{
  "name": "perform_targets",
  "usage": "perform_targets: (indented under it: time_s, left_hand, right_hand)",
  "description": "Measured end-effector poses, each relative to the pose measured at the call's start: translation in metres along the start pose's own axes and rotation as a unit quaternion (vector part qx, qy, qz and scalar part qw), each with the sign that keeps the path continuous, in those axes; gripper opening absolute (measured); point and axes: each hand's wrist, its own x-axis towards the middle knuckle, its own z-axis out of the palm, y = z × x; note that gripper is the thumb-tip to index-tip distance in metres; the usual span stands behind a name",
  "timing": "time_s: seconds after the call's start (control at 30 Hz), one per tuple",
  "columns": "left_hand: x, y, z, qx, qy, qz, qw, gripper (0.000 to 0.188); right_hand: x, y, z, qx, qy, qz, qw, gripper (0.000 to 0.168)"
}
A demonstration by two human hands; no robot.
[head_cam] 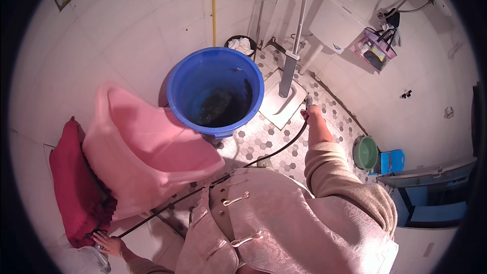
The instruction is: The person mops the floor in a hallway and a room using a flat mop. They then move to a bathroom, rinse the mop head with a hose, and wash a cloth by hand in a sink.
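Note:
My right hand (312,113) grips the grey spray nozzle (308,101) of a hose, held over the right side of the white squat toilet (271,110). From there the black hose (283,147) curves down, crosses in front of my body and runs to the lower left. At that end, my left hand (109,244) lies with its fingers at a metal tap (102,262); whether it grips is hard to see. A large blue plastic tub (175,112) stands ahead, with dark contents at its bottom. Left of it sits a pink plastic bathtub (133,186).
A dark red cushion-like bundle (72,182) is beside the pink bathtub. A long-handled flat mop (289,74) stands on the toilet. Behind the tub is a bin (254,47) with white paper. A green basin (366,153) and a blue stool (392,161) are at right.

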Motion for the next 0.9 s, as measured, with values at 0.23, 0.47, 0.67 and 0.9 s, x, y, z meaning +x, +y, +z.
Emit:
perform_targets:
  time_s: [0.23,0.47,0.67,0.9]
  left_hand:
    - [0.026,0.035,-0.012,-0.126,0.054,-0.083,0.987,0.054]
    - [-0.015,0.079,-0.160,-0.425,0.450,0.082,0.781,0.044]
    - [-0.111,0.190,-0.266,-0.683,0.264,0.233,0.640,0.052]
    - [-0.212,0.326,-0.359,-0.684,0.091,0.394,0.607,0.045]
  right_hand:
    - [-0.024,0.009,0.041,-0.026,-0.122,-0.007,0.992,0.016]
    - [0.007,0.113,0.187,-0.244,-0.193,-0.120,0.943,0.049]
    - [-0.054,0.159,0.272,-0.278,-0.254,-0.163,0.912,0.049]
    - [-0.019,0.089,0.117,-0.348,-0.570,-0.326,0.669,0.043]
